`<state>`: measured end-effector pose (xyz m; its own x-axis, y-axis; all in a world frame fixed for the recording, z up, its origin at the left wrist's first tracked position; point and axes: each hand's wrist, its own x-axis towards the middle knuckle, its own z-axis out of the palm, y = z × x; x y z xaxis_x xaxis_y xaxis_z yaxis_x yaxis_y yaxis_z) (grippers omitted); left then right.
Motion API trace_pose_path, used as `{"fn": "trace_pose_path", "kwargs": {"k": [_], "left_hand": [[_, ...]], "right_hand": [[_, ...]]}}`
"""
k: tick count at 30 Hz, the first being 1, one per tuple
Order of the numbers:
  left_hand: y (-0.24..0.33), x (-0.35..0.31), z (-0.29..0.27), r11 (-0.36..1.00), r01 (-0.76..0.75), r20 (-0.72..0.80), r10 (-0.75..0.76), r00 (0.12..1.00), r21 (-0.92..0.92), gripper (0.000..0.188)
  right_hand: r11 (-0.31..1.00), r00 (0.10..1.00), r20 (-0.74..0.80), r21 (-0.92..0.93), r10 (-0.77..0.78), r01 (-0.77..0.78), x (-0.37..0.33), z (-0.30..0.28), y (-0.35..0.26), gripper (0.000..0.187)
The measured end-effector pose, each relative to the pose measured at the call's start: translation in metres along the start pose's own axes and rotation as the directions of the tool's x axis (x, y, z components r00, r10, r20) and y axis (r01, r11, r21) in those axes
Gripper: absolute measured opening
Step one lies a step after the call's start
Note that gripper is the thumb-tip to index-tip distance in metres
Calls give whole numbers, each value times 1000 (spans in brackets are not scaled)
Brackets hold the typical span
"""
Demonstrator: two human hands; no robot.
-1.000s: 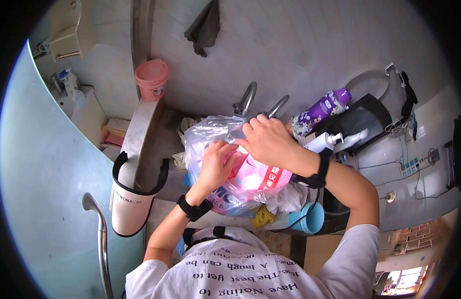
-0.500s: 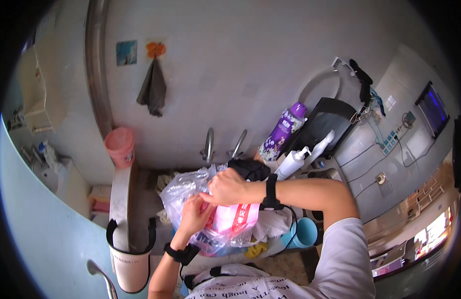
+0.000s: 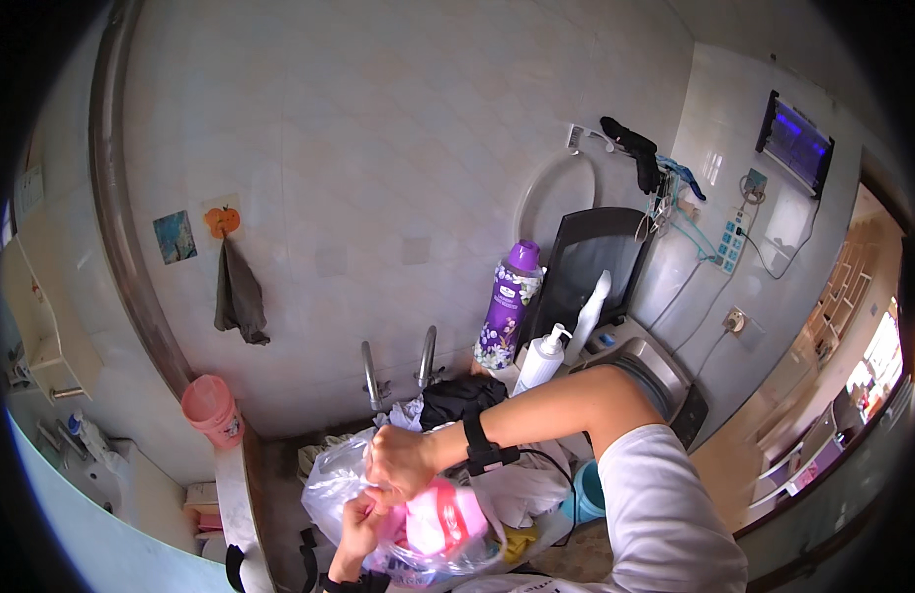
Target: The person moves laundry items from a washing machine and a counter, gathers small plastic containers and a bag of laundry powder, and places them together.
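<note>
A clear plastic bag (image 3: 331, 482) is bunched over the sink, and a pink packet with a red band (image 3: 439, 518) shows at its right part. My right hand (image 3: 400, 463) is closed on the upper part of the bag, its forearm reaching across from the right. Just below it, my left hand (image 3: 358, 522) pinches the bag too, and the two hands nearly touch. What lies deeper in the bag is hidden. Dark cloth (image 3: 462, 400) and pale cloth (image 3: 526, 484) lie around the bag.
Two metal taps (image 3: 428, 356) rise behind the bag. A white pump bottle (image 3: 542, 358) and a purple bottle (image 3: 507, 306) stand by an open-lidded washing machine (image 3: 655, 361). A pink bucket (image 3: 212, 413) sits on the left ledge, a blue bucket (image 3: 588, 494) at lower right.
The view has tilted up and shifted right, so hands and bag sit lower in the picture. Both hands stay closed on the bag, the right still above the left.
</note>
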<state>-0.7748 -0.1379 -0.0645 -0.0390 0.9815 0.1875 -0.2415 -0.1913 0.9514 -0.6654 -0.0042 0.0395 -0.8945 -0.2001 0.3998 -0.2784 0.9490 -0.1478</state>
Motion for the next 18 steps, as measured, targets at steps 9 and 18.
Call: {"fn": "trace_pose_path", "kwargs": {"k": [9,18], "left_hand": [[22,-24,-14,882,350,169,-311,935,-314,13],[9,-15,-13,983,170,78,-166,983,-61,25]], "right_hand": [[877,895,-50,183,-444,445,26,0,-21,23],[964,904,344,-18,255,-266,22,-36,-29,49]]}}
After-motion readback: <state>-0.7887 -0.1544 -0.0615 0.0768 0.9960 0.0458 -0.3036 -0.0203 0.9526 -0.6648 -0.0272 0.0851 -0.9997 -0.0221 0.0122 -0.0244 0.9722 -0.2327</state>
